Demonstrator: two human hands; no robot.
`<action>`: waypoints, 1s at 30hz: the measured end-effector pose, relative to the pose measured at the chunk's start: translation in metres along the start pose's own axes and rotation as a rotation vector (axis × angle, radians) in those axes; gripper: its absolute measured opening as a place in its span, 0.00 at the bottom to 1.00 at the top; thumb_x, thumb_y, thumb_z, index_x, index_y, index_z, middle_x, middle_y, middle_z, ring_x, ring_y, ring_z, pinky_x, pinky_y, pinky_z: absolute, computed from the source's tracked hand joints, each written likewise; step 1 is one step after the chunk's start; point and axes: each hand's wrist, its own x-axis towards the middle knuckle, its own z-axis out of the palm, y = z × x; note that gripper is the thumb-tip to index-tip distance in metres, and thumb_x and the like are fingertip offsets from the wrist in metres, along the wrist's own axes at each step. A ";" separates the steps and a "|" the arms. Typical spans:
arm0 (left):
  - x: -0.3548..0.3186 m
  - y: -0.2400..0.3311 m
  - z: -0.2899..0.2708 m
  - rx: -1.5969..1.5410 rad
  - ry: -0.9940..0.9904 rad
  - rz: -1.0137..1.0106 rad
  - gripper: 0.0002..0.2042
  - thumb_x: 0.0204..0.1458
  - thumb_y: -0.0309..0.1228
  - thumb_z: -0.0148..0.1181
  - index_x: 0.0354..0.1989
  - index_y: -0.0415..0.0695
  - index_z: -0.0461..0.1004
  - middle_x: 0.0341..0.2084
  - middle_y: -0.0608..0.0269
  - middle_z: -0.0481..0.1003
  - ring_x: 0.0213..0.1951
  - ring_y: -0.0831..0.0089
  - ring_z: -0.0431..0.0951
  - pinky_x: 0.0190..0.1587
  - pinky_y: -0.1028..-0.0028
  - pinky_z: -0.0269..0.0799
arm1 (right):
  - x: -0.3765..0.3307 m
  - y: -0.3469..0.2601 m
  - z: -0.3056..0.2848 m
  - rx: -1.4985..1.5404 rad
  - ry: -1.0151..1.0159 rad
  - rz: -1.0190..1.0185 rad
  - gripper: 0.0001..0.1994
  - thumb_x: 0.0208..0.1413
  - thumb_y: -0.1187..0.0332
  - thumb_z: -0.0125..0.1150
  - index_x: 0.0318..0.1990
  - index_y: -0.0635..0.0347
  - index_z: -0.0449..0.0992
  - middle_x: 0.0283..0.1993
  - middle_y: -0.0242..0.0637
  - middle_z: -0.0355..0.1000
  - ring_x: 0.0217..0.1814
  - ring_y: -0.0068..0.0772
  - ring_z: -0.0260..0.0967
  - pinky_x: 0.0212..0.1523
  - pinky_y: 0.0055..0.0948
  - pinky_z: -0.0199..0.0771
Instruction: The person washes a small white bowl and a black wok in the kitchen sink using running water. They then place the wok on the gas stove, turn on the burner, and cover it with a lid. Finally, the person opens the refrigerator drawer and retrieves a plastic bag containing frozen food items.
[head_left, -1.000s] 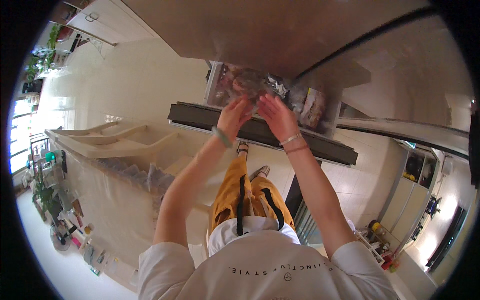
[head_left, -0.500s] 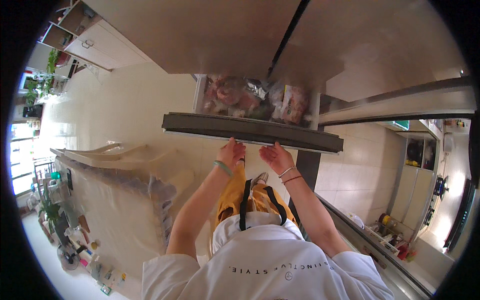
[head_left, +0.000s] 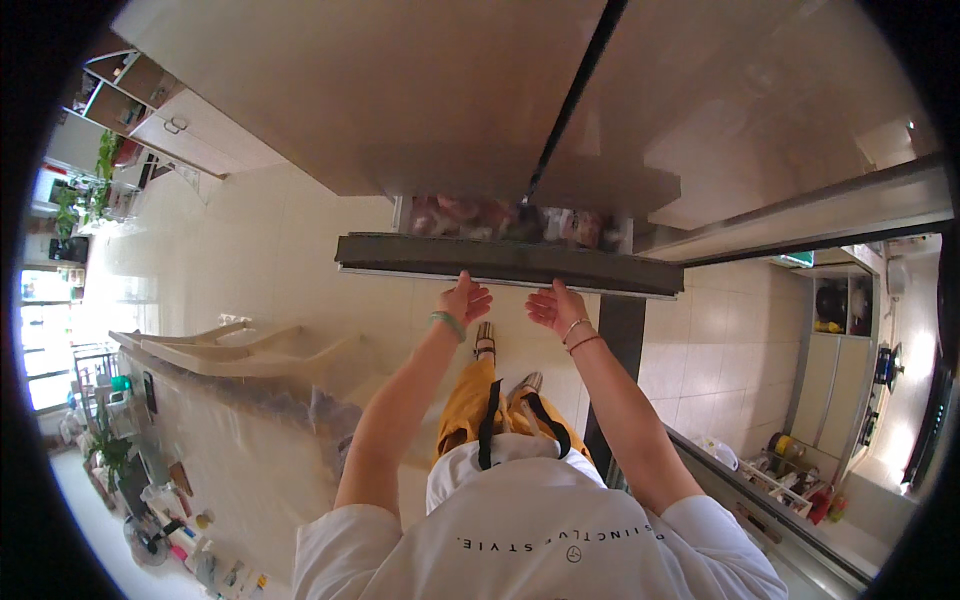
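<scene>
A freezer drawer, its dark front panel (head_left: 510,262) towards me, is partly pulled out from under the tall fridge doors (head_left: 420,110). Inside, bags of frozen meat (head_left: 470,217) show in the narrow gap behind the panel. My left hand (head_left: 466,300), with a green bangle at the wrist, touches the panel's near edge left of its middle. At the same edge, a little to the right, is my right hand (head_left: 557,306), wearing a pale bracelet and a red one. Both hands have their fingers apart and wrap around nothing; the exact fingertip contact is hard to see.
On the left stands furniture under a translucent cover (head_left: 230,420). A white cabinet (head_left: 200,130) is at the far left. Right of me, beyond a dark floor strip (head_left: 620,340), are kitchen cupboards (head_left: 830,390) and a rack of bottles (head_left: 780,470). My feet (head_left: 486,340) are below the drawer.
The drawer has slid farther in under the doors, so less of the meat bags shows. Both hands have stayed at its front edge.
</scene>
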 end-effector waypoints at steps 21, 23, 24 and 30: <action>0.076 0.075 0.046 0.047 0.044 0.082 0.15 0.51 0.40 0.57 0.34 0.38 0.71 0.28 0.56 0.76 0.27 0.61 0.80 0.25 0.66 0.78 | 0.061 -0.085 0.037 -0.209 0.134 -0.030 0.20 0.56 0.49 0.43 0.37 0.56 0.73 0.37 0.36 0.77 0.38 0.36 0.76 0.37 0.41 0.70; 0.078 0.078 0.050 0.051 0.031 0.093 0.15 0.51 0.40 0.57 0.33 0.38 0.71 0.27 0.57 0.76 0.27 0.61 0.80 0.25 0.66 0.78 | 0.066 -0.088 0.037 -0.216 0.141 -0.046 0.20 0.56 0.49 0.43 0.37 0.55 0.73 0.36 0.35 0.77 0.37 0.35 0.76 0.37 0.41 0.69; 0.081 0.084 0.052 0.047 0.020 0.095 0.15 0.51 0.40 0.57 0.33 0.38 0.71 0.27 0.57 0.76 0.27 0.61 0.80 0.25 0.66 0.78 | 0.070 -0.092 0.037 -0.226 0.143 -0.066 0.20 0.56 0.49 0.43 0.37 0.54 0.73 0.36 0.35 0.77 0.37 0.35 0.76 0.37 0.41 0.69; 0.091 0.102 0.059 0.046 0.026 0.078 0.13 0.52 0.38 0.57 0.33 0.38 0.69 0.31 0.54 0.75 0.33 0.56 0.79 0.29 0.61 0.80 | 0.069 -0.111 0.055 -0.244 0.190 -0.057 0.18 0.57 0.49 0.42 0.35 0.52 0.73 0.34 0.33 0.77 0.33 0.34 0.75 0.33 0.40 0.69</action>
